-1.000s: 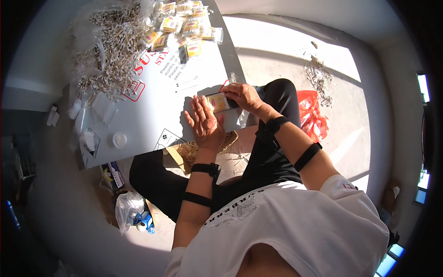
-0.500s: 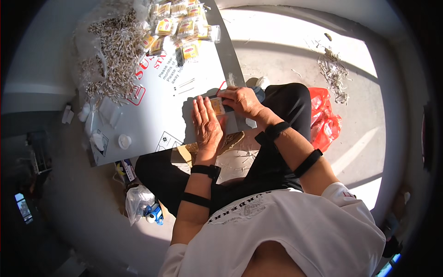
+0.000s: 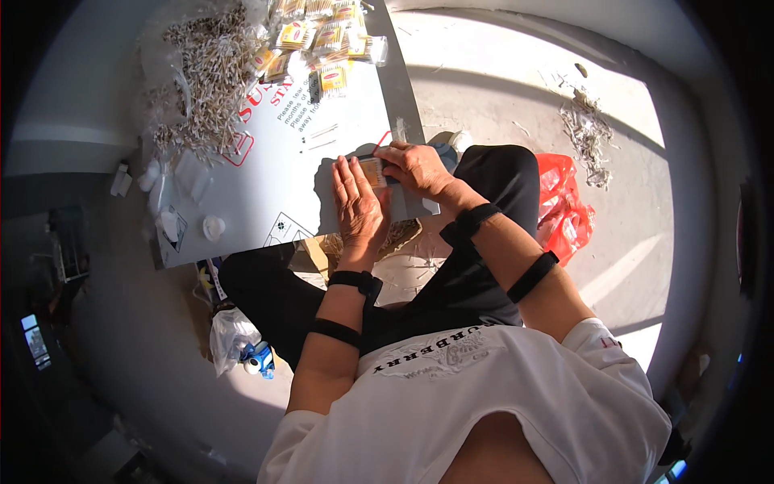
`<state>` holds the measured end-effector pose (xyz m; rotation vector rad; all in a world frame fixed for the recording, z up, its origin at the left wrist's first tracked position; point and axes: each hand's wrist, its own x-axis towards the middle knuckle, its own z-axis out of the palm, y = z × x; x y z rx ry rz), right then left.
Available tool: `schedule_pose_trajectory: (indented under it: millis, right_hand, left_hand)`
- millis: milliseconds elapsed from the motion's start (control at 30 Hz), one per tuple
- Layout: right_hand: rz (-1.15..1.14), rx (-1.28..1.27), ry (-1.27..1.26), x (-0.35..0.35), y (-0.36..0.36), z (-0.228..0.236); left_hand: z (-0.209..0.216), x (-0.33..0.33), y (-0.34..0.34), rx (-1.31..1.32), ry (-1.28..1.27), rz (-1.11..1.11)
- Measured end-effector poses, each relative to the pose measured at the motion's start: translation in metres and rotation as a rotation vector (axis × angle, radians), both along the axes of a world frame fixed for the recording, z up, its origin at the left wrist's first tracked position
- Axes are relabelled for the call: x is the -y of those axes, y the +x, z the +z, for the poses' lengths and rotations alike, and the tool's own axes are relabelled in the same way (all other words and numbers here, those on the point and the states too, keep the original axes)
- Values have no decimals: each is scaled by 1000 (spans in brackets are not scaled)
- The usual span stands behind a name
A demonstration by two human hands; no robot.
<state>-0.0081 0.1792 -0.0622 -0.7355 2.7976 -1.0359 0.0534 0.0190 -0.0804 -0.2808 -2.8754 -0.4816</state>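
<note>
Between my hands, near the front right of the board, lies a small clear packet of cotton swabs (image 3: 372,171) with a yellow label. My left hand (image 3: 360,211) rests along the packet's left side, its fingers stretched out and pressed down flat. From the right, my right hand (image 3: 419,169) has its fingers bent and closed at the packet's right edge; the thumb reaches in toward it. Loose cotton swabs (image 3: 322,137) lie just beyond the packet. Farther back is a pile of filled swab packets (image 3: 330,79). Shadow and fingers hide part of the held packet.
A big heap of loose cotton swabs (image 3: 205,81) spills from a clear bag at the back left of the grey board (image 3: 266,189). A white round cap (image 3: 214,227) sits near its front edge. A red plastic bag (image 3: 564,202) and scattered swabs (image 3: 586,133) lie on the floor at right.
Both hands stay on the packet, with my right fingers shifted slightly. The whole view has tilted a little, and the board appears slightly higher.
</note>
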Motion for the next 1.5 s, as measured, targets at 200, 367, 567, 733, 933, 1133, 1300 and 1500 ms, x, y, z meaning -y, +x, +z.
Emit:
schedule_pose_trajectory:
  millis: [200,367,567,733,933,1133,1300,1500]
  right_hand:
    - [-14,-42,-30,-5,1,-6]
    - [-84,21,-180,-3,7,-5]
    - [-373,34,-319,15,49,-3]
    - [-546,39,-535,16,56,-9]
    - [-677,207,-618,20,52,-11]
    - [-599,262,-555,16,47,-1]
    - [-364,-38,-199,20,35,14]
    - [-88,-64,122,27,8,10]
  left_hand:
    - [1,-3,0,0,87,-11]
    - [4,-5,-1,112,-45,18]
    - [-6,6,-8,2,-168,-71]
    - [7,1,-5,122,-156,-143]
    - [25,0,-8,141,-83,-104]
    - [35,44,-24,124,269,-142]
    - [45,57,-49,277,174,-248]
    - [52,39,-53,308,63,-272]
